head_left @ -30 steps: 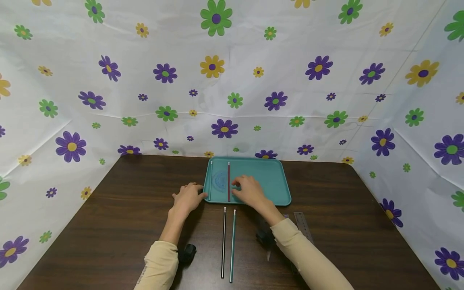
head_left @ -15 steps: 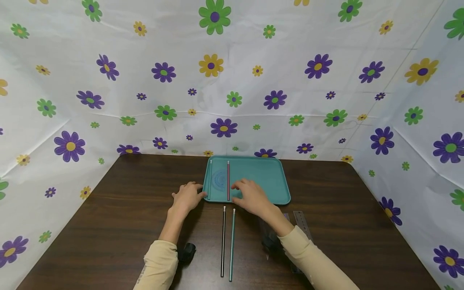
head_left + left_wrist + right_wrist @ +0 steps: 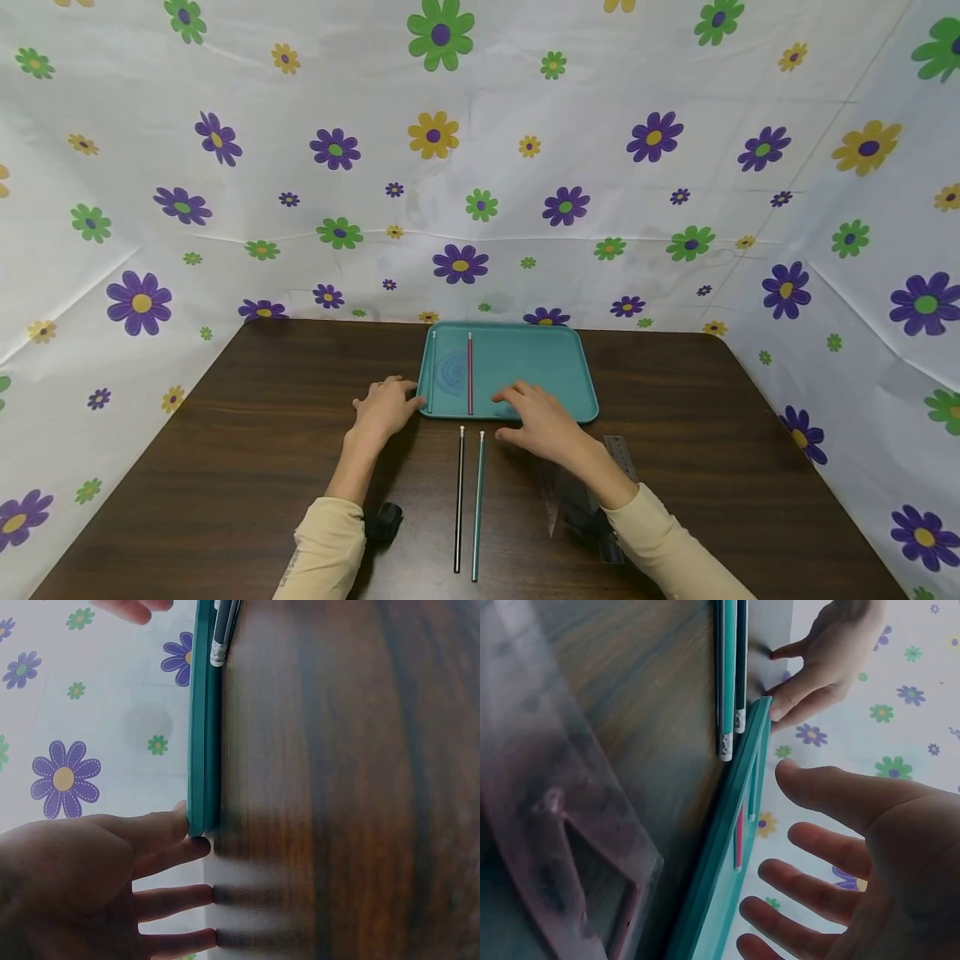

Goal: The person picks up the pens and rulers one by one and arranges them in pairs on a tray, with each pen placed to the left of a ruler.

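Note:
My left hand (image 3: 384, 410) rests at the near left corner of a teal tray (image 3: 536, 367), thumb touching the rim and the other fingertips on the table. In the tray lie a red pencil (image 3: 470, 375), a teal pencil (image 3: 432, 379) along the left side and a clear protractor (image 3: 451, 372). My right hand (image 3: 542, 425) hovers over the tray's near edge, its fingers spread and holding nothing. In front of the tray, a black pencil (image 3: 459, 500) and a green pencil (image 3: 478, 508) lie side by side on the table.
Under my right forearm lie a metal ruler (image 3: 621, 457), partly hidden, and a transparent set square (image 3: 622, 825). Black wrist-worn gear (image 3: 384, 523) shows beside the left sleeve. A flowered cloth (image 3: 345, 275) hangs behind the brown table (image 3: 300, 467).
My right hand has drawn back from beside the red pencil, to the right and toward me, and its fingers have spread. The left hand has stayed at the tray corner.

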The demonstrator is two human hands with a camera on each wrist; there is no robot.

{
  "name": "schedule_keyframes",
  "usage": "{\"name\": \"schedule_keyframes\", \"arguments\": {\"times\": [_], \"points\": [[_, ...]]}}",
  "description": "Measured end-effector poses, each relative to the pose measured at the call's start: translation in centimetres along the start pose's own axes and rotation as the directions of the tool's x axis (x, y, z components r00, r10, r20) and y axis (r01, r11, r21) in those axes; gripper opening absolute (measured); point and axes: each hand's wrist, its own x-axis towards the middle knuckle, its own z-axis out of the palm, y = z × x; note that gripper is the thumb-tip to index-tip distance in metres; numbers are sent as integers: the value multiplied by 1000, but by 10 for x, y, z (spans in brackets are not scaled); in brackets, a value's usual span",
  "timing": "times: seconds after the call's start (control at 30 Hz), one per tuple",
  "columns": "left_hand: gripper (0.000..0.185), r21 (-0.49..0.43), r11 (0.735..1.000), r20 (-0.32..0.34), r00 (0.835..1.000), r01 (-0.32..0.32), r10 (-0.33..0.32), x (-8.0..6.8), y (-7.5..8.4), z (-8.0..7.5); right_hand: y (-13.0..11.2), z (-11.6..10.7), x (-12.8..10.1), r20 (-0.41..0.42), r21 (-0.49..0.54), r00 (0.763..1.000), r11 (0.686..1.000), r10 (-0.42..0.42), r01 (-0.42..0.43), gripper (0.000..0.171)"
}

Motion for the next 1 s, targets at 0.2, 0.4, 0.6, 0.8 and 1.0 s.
{"name": "schedule_keyframes", "arguments": {"times": [0.2,0.4,0.6,0.8,1.0], "points": [[50,0,1000,1,1000,-1,1,0,0,-1,4,-2,-8,40,-34,999,999,-25,27,52],[50,-7,1000,4,1000,-1,1,-1,1,-1,8,-5,-19,82,-2,995,998,-63,63,60],[51,0,1000,2,1000,-5,5,1,-1,-1,14,-11,-29,160,2,983,996,-93,94,80],[51,0,1000,7,1000,-4,4,2,0,0,18,-19,-40,290,8,953,996,-89,90,100],[51,2,1000,7,1000,-7,7,1,-1,0,17,-25,-49,391,2,920,1000,-17,18,111]]}}
